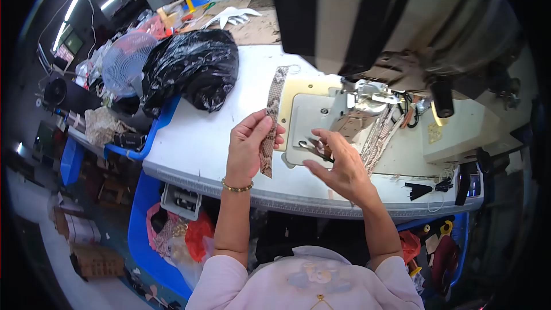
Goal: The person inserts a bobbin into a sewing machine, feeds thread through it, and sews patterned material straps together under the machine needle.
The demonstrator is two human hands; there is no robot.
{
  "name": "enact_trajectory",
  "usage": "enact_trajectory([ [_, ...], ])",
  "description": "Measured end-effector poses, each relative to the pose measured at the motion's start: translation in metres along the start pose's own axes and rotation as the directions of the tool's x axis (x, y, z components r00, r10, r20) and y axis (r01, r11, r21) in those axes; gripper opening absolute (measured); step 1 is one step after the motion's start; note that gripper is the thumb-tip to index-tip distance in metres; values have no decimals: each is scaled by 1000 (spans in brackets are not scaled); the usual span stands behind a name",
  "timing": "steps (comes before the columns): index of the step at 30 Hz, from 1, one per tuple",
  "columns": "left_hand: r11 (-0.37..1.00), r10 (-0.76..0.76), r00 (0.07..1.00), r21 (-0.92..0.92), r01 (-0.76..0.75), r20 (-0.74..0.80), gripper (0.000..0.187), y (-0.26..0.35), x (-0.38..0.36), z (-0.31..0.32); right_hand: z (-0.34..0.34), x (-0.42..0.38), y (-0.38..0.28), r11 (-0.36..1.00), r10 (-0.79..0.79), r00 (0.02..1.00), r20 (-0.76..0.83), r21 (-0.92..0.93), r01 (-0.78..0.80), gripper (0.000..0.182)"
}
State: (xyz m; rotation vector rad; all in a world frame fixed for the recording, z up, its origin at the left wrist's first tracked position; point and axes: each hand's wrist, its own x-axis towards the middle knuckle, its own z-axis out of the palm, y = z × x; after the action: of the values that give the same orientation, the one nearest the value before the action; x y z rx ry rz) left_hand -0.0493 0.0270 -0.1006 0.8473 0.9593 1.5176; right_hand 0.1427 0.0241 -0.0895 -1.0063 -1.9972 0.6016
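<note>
Left fingers [267,126] pinch our snakeskin-patterned strip [273,100] above white worktop [195,149]; right fingers [317,148] curl round what looks like small scissors [314,150]

The bag [192,69] is showing crinkled, glossy black plastic — the strip [274,95] is looking scaly, patterned and matt.

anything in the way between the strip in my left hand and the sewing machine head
Partly: the right hand, holding a small metal tool, is over the near part of the pale plate between strip and machine head. Across its far part, nothing visible.
</note>
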Motion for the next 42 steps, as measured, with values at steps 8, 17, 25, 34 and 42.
enact_trajectory([
  [8,994,-3,999,107,-2,43,25,-10,-18,0,23,8,10,997,-80,989,-121,3,81,32],
  [17,987,-24,994,160,7,106,26,-10,-23,4,28,9,19,968,-245,953,-181,-98,231,27],
  [25,948,85,994,302,-101,65,30,-15,-23,5,21,4,6,970,-163,977,-139,-204,133,28],
  [34,842,98,990,521,-139,105,31,-15,-23,7,21,1,18,966,-114,977,-180,-249,67,29],
  [42,940,-57,991,340,13,119,30,-33,5,0,22,-10,19,904,272,956,113,310,-294,21],
])
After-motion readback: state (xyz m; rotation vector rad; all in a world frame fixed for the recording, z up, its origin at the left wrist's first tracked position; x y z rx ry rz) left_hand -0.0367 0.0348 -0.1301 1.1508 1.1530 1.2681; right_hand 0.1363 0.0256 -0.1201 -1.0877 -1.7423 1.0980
